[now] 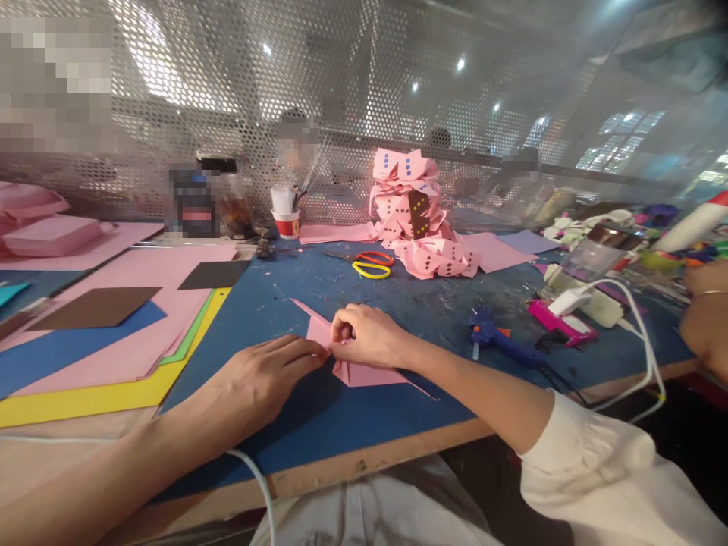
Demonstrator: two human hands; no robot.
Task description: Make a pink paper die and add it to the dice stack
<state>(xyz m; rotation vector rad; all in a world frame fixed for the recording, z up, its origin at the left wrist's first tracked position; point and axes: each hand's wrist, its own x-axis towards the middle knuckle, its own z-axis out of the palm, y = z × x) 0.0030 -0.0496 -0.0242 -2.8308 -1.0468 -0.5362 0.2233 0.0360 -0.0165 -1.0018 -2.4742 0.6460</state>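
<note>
A folded pink sheet (372,376), paper or thin foam, lies on the blue table top in front of me. My left hand (270,375) reaches in from the left, its thumb and fingers closed together at the middle of the sheet. Right beside those fingertips, my right hand (367,334) pinches the same sheet with curled fingers. Both hands cover the spot where they meet, so the exact grip is partly hidden. Scissors (372,265) with red and yellow handles rest beyond my hands. To the right lies a blue glue gun (503,341).
Behind the scissors rises a stack of pink folded pieces (406,205) with coloured squares. Coloured sheets (108,387) lie at left. A paper cup (285,224), a jar (594,258) and a pink power strip (563,322) with white cables stand around. Another person's arm (705,318) shows at right.
</note>
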